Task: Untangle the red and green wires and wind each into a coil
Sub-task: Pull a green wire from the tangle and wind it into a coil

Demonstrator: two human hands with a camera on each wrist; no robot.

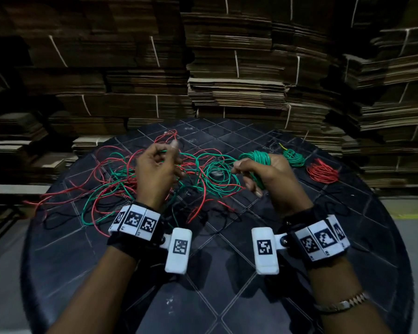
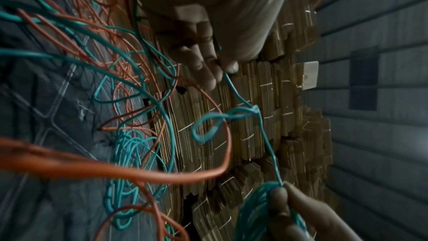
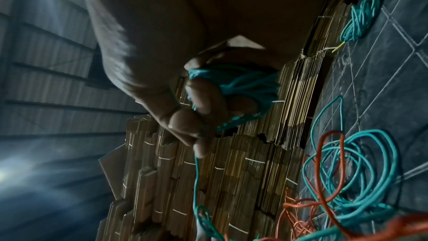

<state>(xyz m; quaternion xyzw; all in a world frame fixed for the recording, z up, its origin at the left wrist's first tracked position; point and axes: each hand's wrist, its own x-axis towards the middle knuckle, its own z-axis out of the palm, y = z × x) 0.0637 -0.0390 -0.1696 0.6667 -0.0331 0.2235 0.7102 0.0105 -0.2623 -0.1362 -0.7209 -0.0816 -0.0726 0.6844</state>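
A loose tangle of red wire point(image 1: 101, 182) and green wire point(image 1: 217, 174) sprawls over the left and middle of the round black table point(image 1: 227, 285). My left hand point(image 1: 159, 165) is raised over the tangle and pinches a green strand point(image 2: 234, 89) between thumb and fingertips. That strand runs, through a small kinked loop point(image 2: 208, 125), to my right hand point(image 1: 258, 172), which grips a partly wound green coil point(image 1: 257, 160) point(image 3: 250, 83). A finished green coil point(image 1: 293, 157) and a red coil point(image 1: 322, 173) lie at the table's right rear.
Tall stacks of strapped flattened cardboard point(image 1: 227, 80) stand close behind the table. Thin black wires point(image 1: 222, 213) also lie among the tangle. The near half of the table holds only my forearms. Grey floor point(image 1: 5, 261) shows left and right.
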